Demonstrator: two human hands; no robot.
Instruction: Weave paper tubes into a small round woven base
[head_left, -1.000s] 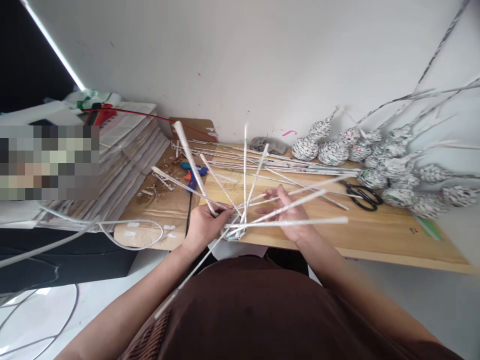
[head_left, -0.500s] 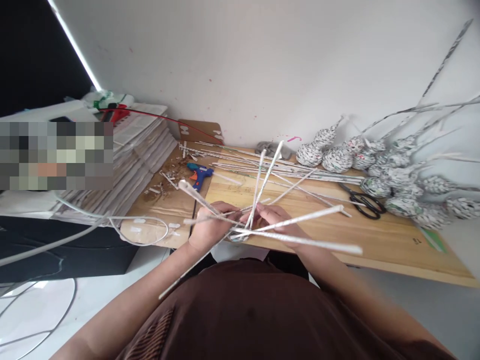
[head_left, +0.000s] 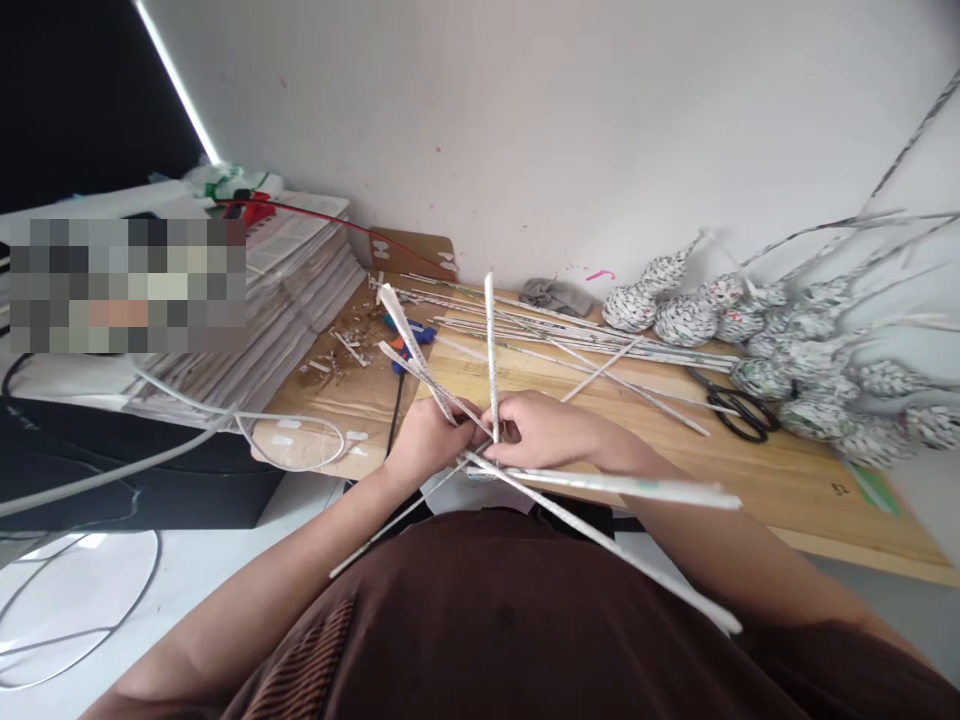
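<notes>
At the tabletop's (head_left: 795, 500) near edge, your left hand (head_left: 429, 440) grips paper rods (head_left: 491, 350) by their crossing; what your right hand (head_left: 547, 428) holds is hidden. You seem mid-weave; the next fold likely calls for steadiness.

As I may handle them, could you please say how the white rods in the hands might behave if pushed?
The white rods look fairly stiff, jutting out straight without obvious sag. They are probably light, being slender. Several cross beside the right hand, so pushing one may nudge others.
</notes>
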